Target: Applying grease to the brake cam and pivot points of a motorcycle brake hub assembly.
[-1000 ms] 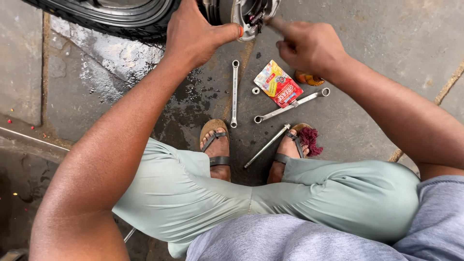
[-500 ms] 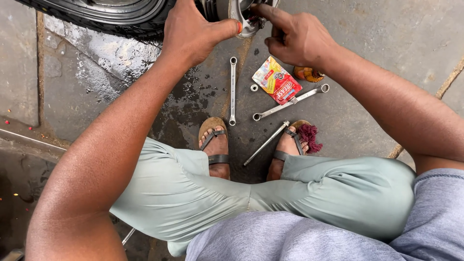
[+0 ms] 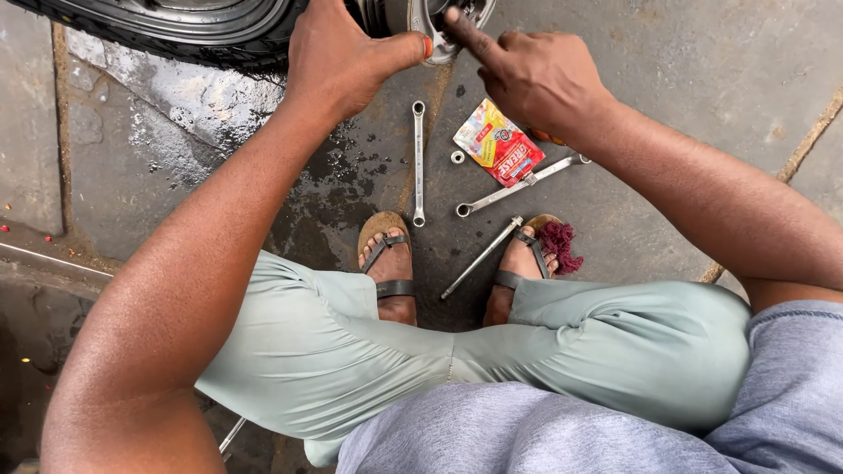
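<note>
left hand (image 3: 347, 57) gripped the hub (image 3: 439, 26) at twelve o'clock, fingers wrapped over it and thumb pressed on its rim. right hand (image 3: 536, 79) held nothing, its forefinger stretched out and pushed into the hub's centre, other fingers curled loosely. the step looked like working something into the hub bore by fingertip; the next move seemed to call for a steady hub and a careful turn of that finger. the hub showed as a round grey metal part beside the tyre (image 3: 176, 31) (mostly cut off by the frame). spanners (image 3: 419, 162) and a red-yellow sachet (image 3: 498, 142) lay on wet ground (image 3: 702, 88) near centre.
</note>
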